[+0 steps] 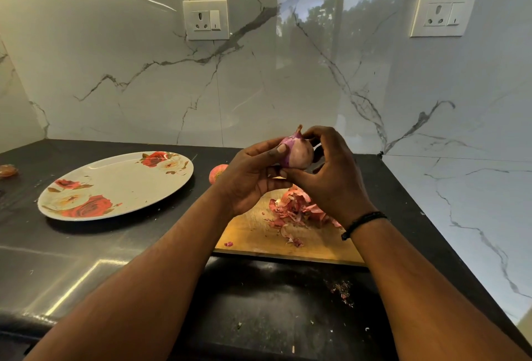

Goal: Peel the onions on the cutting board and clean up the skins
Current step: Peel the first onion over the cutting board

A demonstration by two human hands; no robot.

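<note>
My left hand (pixel 250 179) is curled around a red onion (pixel 296 151), thumb laid across its purple side, holding it up in the air above the far end of the cutting board (pixel 259 234). My right hand (pixel 331 170) closes on the same onion from the other side, its fingers bent over the top near the pointed stem tip and its thumb under the bulb. The onion is partly stripped: pale flesh shows on the side facing my right hand, purple skin remains on the left. A dark bracelet (pixel 363 223) sits on my right wrist.

Directly below the hands, a heap of pink onion skins (pixel 293 211) lies on the wooden cutting board, with a few loose scraps scattered toward its near edge. Just beyond my left hand, a second onion (pixel 216 173), still in its orange-red skin, rests on the black tabletop (pixel 86 260), mostly hidden behind my wrist. Further left on the tabletop sits an oval plate (pixel 115 185) printed with red roses. At the far left edge lies a small orange-brown piece (pixel 8 170) I cannot identify. Two wall sockets (pixel 206 20) are set in the marble backsplash.
</note>
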